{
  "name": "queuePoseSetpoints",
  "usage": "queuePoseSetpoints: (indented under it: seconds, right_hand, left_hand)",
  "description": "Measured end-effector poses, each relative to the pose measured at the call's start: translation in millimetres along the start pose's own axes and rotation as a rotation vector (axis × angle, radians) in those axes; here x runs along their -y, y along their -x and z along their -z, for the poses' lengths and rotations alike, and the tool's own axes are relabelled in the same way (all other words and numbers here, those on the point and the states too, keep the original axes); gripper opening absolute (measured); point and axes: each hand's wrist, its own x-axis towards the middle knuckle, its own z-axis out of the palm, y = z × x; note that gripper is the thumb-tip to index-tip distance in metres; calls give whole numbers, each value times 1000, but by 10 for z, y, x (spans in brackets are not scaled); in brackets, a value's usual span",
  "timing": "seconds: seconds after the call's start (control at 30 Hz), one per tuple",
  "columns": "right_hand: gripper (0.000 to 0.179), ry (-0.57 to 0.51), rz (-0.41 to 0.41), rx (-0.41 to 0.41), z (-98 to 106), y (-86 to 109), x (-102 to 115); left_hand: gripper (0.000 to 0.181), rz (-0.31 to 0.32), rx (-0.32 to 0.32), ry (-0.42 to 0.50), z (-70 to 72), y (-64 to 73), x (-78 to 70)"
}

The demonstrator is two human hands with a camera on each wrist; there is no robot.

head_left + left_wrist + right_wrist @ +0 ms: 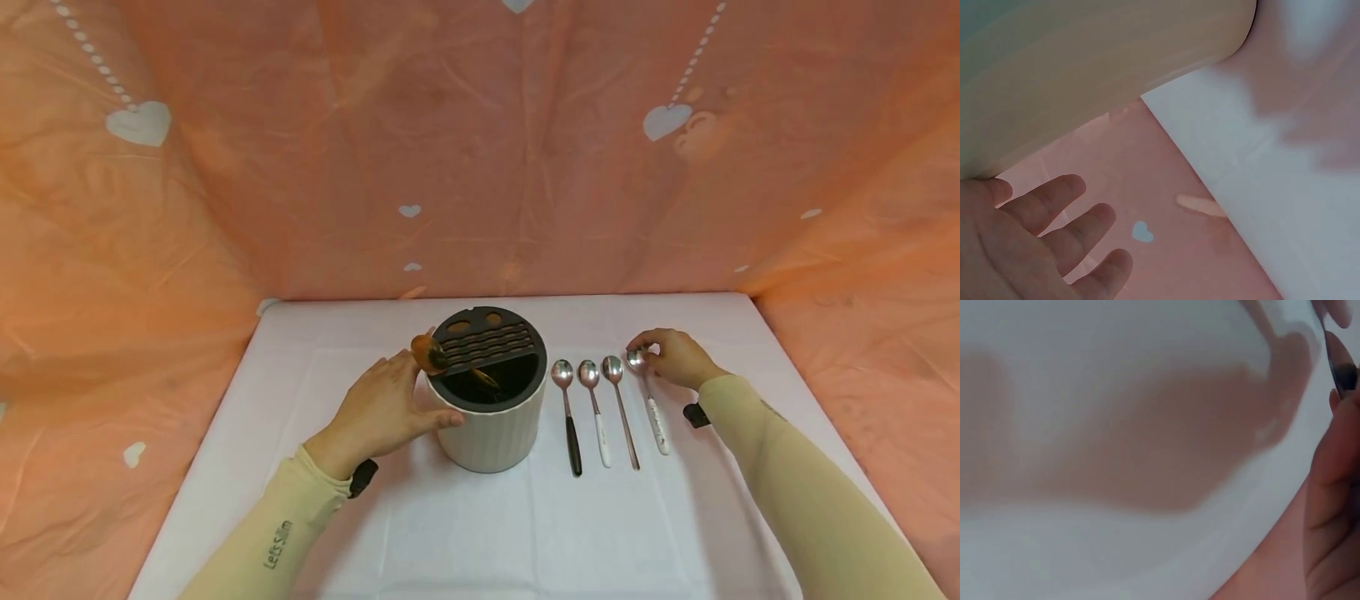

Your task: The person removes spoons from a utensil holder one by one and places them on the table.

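Note:
A ribbed white utensil holder [491,440] with a slotted black lid [491,337] stands mid-table. The brown bowl of a spoon [427,354] leans out over its left rim. My left hand [386,404] lies along the holder's left side, thumb at the front; in the left wrist view its fingers [1079,240] are spread and loosely bent beside the wall. To the right, my right hand [678,358] pinches the bowl end of a spoon with a patterned white handle [657,427]. In the right wrist view only a dark metal edge of it shows between the fingertips.
Left of that spoon, three more lie in a row, bowls away from me: a black-handled spoon [573,446], a white-handled spoon [602,440] and an all-metal spoon [628,429]. White cloth [465,533] covers the table; an orange-pink curtain [480,167] encloses it behind and at both sides.

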Motion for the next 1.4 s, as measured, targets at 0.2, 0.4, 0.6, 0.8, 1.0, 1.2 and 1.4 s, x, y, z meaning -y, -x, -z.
queuePoseSetpoints:
  seconds: [0.2,0.4,0.6,0.8,1.0,1.2,1.4]
  right_hand:
    - [24,29,-1,-17,-44,7,-36]
    - [24,77,-3,-30,-65,55,-53]
    - [22,97,-18,-39,-79,63,-64]
    - [21,113,-55,-58,-102,55,-59]
    - [22,123,-73,-58,-136,72,-13]
    - [23,138,-72,-79,-136,115,12]
    - [25,148,-64,-87,-101,135,-32]
  left_hand:
    - [109,-3,1,-6,1,11,5]
    - [110,-14,-1,-12,-16,-3,2]
    - [110,5,6,-11,-24,-2,-2]
    - [110,15,17,-6,-5,6,-4]
    - [110,20,19,2,16,31,0]
    - [109,0,3,-3,0,18,5]
    - [107,-2,6,-11,-9,1,5]
